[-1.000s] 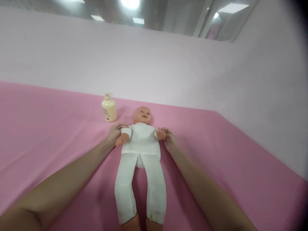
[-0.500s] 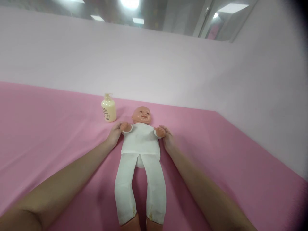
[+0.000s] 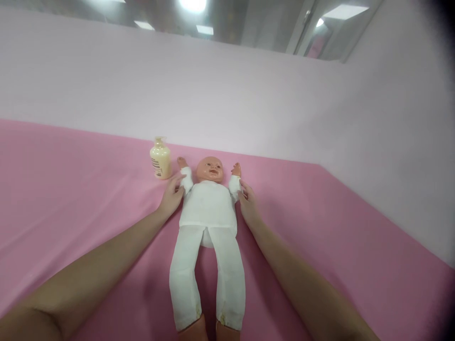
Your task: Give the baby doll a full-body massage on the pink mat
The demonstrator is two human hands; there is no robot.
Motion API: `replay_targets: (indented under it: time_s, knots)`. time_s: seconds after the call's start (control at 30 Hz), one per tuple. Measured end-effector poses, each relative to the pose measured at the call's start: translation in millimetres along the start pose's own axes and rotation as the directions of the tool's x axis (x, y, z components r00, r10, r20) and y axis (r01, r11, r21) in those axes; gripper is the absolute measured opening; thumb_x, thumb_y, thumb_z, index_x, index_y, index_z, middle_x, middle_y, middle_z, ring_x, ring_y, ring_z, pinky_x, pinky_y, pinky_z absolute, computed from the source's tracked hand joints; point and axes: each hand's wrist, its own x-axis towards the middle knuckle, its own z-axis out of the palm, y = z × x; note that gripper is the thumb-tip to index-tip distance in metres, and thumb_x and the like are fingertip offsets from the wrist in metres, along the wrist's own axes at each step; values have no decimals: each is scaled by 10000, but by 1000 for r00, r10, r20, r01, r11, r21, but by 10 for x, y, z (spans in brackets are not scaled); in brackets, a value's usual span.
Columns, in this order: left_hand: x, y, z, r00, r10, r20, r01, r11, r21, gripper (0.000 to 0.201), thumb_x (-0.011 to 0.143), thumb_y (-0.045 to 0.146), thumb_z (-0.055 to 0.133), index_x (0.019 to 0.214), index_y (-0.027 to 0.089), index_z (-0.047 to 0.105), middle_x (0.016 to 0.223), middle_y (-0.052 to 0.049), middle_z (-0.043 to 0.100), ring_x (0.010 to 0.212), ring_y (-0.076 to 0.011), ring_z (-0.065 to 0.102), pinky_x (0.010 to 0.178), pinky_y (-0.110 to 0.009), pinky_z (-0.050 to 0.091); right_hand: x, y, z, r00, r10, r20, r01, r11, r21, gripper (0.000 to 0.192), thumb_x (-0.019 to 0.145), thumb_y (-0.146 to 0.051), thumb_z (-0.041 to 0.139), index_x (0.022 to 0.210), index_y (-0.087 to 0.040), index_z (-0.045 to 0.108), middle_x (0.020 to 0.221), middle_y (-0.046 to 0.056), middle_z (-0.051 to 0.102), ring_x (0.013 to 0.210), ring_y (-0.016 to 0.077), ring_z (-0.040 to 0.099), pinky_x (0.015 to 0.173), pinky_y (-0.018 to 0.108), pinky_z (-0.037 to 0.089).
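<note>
White cloth covers the body of the doll, which lies on its back from the centre to the bottom edge of the frame, on a pink-covered counter. The left hand loosely grasps the raised sleeve left of centre, and the right hand does likewise with the sleeve right of centre; how firmly they press cannot be told.

It will probably handle as fairly light, with a soft, yielding trunk and limbs that bend at the shoulder. The glossy head looks hard and smooth, so likely slippery; the cloth should give better grip. The upper arms suit small moves, while lifting would be safer with a palm under the back and another under the head.

Counted: 1 doll, with 1 head, 2 arms and 2 legs; 2 hands; 1 pump bottle, upright left of centre, near the doll's raised arm.
</note>
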Motion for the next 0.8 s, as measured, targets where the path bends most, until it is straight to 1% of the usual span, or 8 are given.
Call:
replay_targets:
  time_s: [0.07,0.17,0.23,0.33,0.4,0.53,0.67,0.8]
  knots:
    - [16,-19,2,999,-42,25,41,999,36,481,796,203,486,1266,244,578,1326,-69,560,1063,-223,592,970,-397,457,11,31,-2,1000,22,-3,-22,998,-64,486,832,-356,504,1302,-244,560,1385,82,531,1269,227,486,1088,453,374]
    - [44,-55,3,996,-65,67,61,997,57,496,801,193,471,1282,217,585,1298,-70,605,1142,-251,573,1037,-428,411,21,56,-10,995,104,-6,-104,987,-121,502,826,-366,496,1307,-240,566,1341,73,567,1252,240,494,1097,483,355]
    - [55,-74,1,995,-61,81,55,996,74,499,806,192,468,1291,201,586,1334,-76,593,1204,-270,547,1081,-448,370,21,49,-17,993,121,15,-119,987,-105,487,822,-364,498,1288,-251,584,1284,53,608,1199,244,527,1086,494,365]
    - [57,-83,-3,994,-67,84,58,993,99,497,817,213,480,1303,200,583,1380,-77,566,1272,-288,508,1116,-464,328,11,10,-21,994,85,71,-82,996,-46,441,828,-343,486,1239,-259,620,1210,30,656,1152,239,559,1082,484,373]
    - [54,-83,-5,994,-68,83,60,994,96,492,822,227,497,1305,216,584,1395,-68,557,1297,-290,491,1128,-466,312,1,-20,-19,993,85,79,-84,996,-19,427,830,-336,491,1230,-267,622,1232,22,651,1188,240,547,1100,477,357]
    - [61,-96,-6,991,-87,101,81,995,65,505,812,246,540,1316,245,571,1392,-62,560,1279,-300,505,1104,-480,341,-8,-46,-9,987,155,46,-155,988,-8,463,808,-301,520,1267,-277,578,1344,23,585,1277,243,494,1129,475,334]
    - [81,-128,-5,992,-79,96,83,996,-40,634,759,205,588,1382,258,484,1398,-75,546,1264,-290,514,1065,-458,389,2,-15,4,982,183,46,-186,979,85,503,781,-275,540,1284,-275,538,1365,33,566,1275,236,501,1121,465,361]
    - [91,-135,3,989,-130,74,145,954,-262,818,674,137,627,1441,258,371,1365,-107,557,1220,-282,548,996,-434,450,12,32,14,983,173,60,-182,948,262,512,736,-276,586,1246,-299,547,1310,13,604,1232,229,539,1084,441,412]
